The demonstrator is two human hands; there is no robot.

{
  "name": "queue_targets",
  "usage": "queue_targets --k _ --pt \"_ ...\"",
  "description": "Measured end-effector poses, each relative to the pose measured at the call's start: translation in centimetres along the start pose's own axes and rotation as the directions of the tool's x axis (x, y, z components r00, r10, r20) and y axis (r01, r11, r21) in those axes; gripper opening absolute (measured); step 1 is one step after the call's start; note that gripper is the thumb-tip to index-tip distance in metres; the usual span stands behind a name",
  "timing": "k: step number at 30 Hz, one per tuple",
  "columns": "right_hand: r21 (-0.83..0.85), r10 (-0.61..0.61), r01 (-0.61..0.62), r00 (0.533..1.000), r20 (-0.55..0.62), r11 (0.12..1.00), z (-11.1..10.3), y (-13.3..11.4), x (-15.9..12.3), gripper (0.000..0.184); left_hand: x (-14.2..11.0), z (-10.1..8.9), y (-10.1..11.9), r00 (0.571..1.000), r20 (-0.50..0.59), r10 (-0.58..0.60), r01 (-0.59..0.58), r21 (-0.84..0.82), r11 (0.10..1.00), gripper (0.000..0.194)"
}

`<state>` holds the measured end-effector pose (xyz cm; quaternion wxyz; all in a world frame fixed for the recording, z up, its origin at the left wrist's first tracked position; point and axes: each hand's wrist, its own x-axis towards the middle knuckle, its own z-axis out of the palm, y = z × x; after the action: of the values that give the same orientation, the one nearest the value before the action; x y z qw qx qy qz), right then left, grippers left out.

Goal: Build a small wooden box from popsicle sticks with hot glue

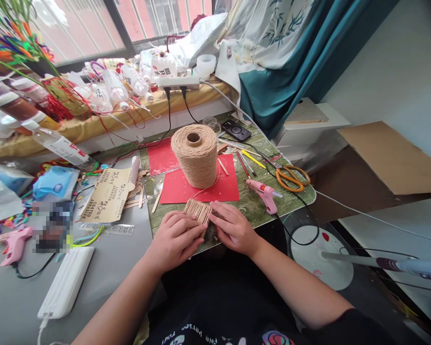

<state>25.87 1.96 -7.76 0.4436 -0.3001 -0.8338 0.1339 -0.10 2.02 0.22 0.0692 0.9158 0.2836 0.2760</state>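
My left hand (174, 237) and my right hand (232, 227) both grip a small flat piece wrapped in jute twine (197, 210), held at the near edge of the green mat (253, 203). A strand of twine runs from the piece up to a big spool of jute twine (196, 155). The spool stands upright on a red sheet (226, 189) just beyond my hands. Part of the wrapped piece is hidden under my fingers.
A pink glue gun (264, 194) and orange-handled scissors (290, 176) lie right of the spool. A black phone (236, 130), pencils, loose wooden sticks (157, 200), sandpaper (109, 196), a white power bank (66, 282) and a second pink glue gun (14, 245) are around. Bottles crowd the window ledge.
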Motion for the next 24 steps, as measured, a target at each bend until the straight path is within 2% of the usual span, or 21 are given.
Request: queue_targets --k 13,24 --pt "0.006 0.046 -0.046 0.999 0.002 0.999 0.25 -0.05 0.04 0.076 0.4 0.01 0.27 0.999 0.036 -0.022 0.02 0.055 0.998 0.043" --pt "-0.011 0.029 -0.029 1.0 -0.001 1.0 0.18 -0.1 0.02 0.076 0.61 0.09 0.49 0.997 0.07 -0.026 0.018 0.106 0.994 0.044"
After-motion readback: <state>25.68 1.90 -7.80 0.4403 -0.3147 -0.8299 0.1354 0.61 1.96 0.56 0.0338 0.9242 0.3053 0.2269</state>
